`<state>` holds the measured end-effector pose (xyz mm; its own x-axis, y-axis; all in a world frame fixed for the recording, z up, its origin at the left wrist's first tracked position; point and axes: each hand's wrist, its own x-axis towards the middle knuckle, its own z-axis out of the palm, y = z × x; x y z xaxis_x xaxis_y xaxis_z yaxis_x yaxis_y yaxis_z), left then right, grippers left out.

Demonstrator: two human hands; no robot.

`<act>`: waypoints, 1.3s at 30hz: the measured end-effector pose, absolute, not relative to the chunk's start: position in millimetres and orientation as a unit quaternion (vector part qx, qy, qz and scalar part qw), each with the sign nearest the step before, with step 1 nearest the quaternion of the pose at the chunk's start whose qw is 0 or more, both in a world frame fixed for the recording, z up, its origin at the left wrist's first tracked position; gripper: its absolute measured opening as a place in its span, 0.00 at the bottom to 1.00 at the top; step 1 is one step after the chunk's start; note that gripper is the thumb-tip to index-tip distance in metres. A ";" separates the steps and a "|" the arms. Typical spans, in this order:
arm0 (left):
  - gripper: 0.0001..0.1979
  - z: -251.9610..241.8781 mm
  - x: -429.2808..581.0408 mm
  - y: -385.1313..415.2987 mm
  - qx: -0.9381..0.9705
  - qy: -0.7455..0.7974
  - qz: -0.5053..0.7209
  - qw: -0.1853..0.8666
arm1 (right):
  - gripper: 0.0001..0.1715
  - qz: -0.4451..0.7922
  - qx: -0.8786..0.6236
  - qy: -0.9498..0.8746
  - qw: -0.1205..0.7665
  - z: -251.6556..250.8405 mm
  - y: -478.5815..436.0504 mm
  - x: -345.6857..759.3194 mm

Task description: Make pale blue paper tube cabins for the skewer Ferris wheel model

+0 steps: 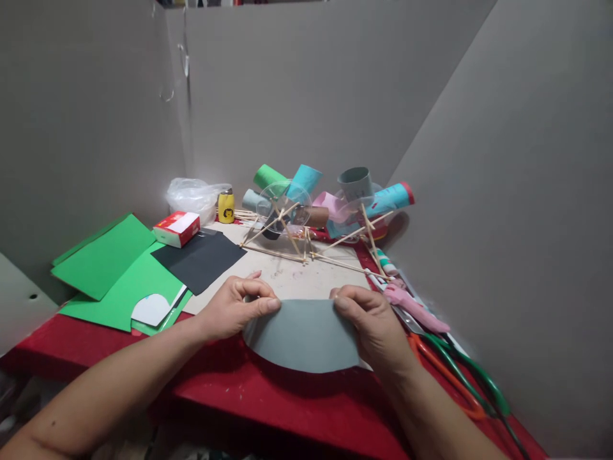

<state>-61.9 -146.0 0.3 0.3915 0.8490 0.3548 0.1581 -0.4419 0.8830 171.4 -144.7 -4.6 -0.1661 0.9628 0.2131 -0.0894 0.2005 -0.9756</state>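
A curved sheet of grey-blue paper (306, 335) is held up near the front of the table. My left hand (239, 305) pinches its upper left edge between thumb and fingers. At the upper right edge, my right hand (364, 316) has the same kind of pinch. The sheet bows toward me along its lower edge. Behind it lies a beige board (306, 278). On the board's far part stand two thin wooden-stick frames (282, 220) bearing clear plastic discs, with coloured paper tubes (304, 182) around them.
Green sheets (108, 259), a black sheet (201, 262) and a red-and-white box (177, 228) lie at left. A yellow lighter (226, 207) stands beside a plastic bag (194, 198). Scissors (450, 377) and a pink tool (416, 305) lie at right. Grey panels (297, 83) enclose the red table (230, 390).
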 end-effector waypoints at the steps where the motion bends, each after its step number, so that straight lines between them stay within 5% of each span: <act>1: 0.14 -0.7 -62.0 -145.8 0.730 0.340 0.428 0.411 | 0.26 0.514 -0.379 -0.566 0.522 -5.7 -145.2 170.4; 7: 0.15 -2.9 -63.6 -146.4 0.714 0.328 0.441 0.434 | 0.25 0.537 -0.371 -0.577 0.490 -16.5 -136.1 172.2; 14: 0.14 -2.8 -65.7 -146.6 0.752 0.328 0.453 0.348 | 0.14 0.183 -0.405 -0.708 0.549 11.9 -141.8 178.1; 19: 0.15 2.5 -67.7 -152.9 0.781 0.331 0.442 0.293 | 0.11 0.066 -0.287 -0.850 0.437 28.0 -165.7 153.1; 28: 0.10 0.2 -67.9 -151.6 0.799 0.326 0.410 0.294 | 0.06 0.266 -0.363 -0.797 0.402 16.1 -157.9 139.1; 39: 0.08 -5.8 -64.5 -149.3 0.799 0.340 0.392 0.303 | 0.10 0.326 -0.397 -0.787 0.343 9.6 -149.2 135.4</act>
<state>-64.5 -149.3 -5.8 0.4618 0.7812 0.4200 0.3065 -0.5849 0.7509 135.4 -149.2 9.6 -0.4496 0.8477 0.2817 0.4003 0.4732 -0.7848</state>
